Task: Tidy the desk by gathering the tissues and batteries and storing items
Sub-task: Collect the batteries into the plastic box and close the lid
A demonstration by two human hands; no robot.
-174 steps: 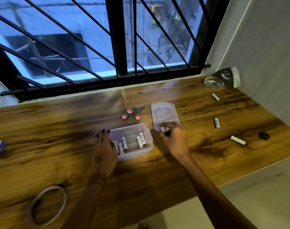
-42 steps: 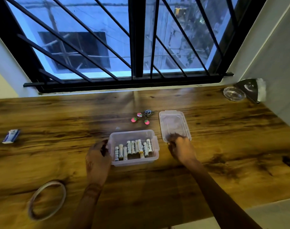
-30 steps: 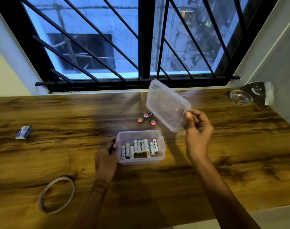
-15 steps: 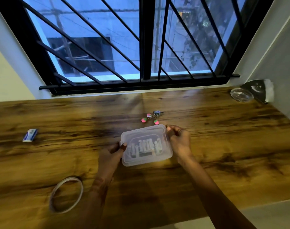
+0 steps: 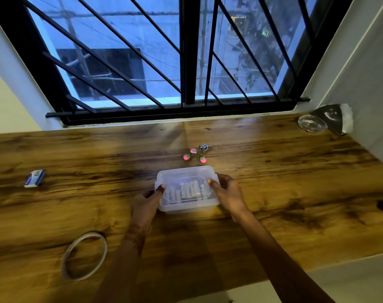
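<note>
Lidded box (image 5: 187, 189) of batteries (image 5: 187, 191), apparently, clasped between left hand (image 5: 145, 204), right hand (image 5: 228, 193)

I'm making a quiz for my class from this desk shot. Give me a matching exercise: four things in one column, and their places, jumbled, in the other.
Things:
1. batteries
2. keychain
3. ring of tape
4. glass ashtray

Places:
A. far right corner, by the wall
B. near left part of the desk
C. inside the lidded plastic box
D. just beyond the box, toward the window

Pairs: 1-C, 2-D, 3-B, 4-A
</note>
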